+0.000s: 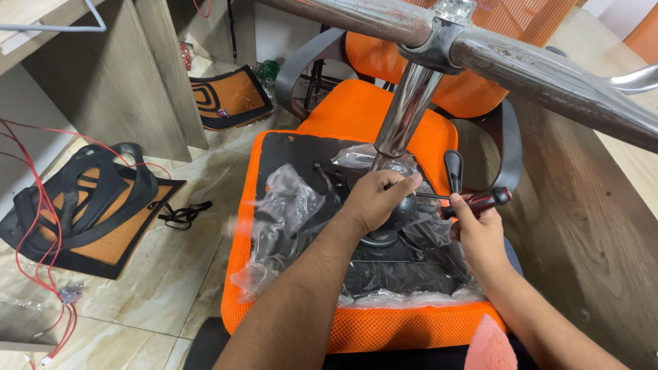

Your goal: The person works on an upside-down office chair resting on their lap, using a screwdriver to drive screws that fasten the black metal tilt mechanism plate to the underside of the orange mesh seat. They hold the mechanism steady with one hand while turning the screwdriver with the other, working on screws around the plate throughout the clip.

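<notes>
An upturned orange mesh chair seat (356, 109) lies in front of me, its black underside mechanism (404, 264) wrapped in clear plastic (288, 205). A chrome gas-lift column (408, 109) rises from it to a chrome star base (521, 65) overhead. My left hand (377, 199) grips the black collar at the foot of the column. My right hand (480, 229) holds a red-and-black-handled screwdriver (480, 201), its shaft pointing left toward the column foot. A black lever (453, 171) stands just behind the screwdriver.
Another orange chair (473, 96) with grey armrests stands behind the seat. Black-and-orange backrest panels lie on the tiled floor at left (89, 205) and farther back (229, 96). Red wires (41, 226) trail at far left. Wooden desk panels flank both sides (582, 226).
</notes>
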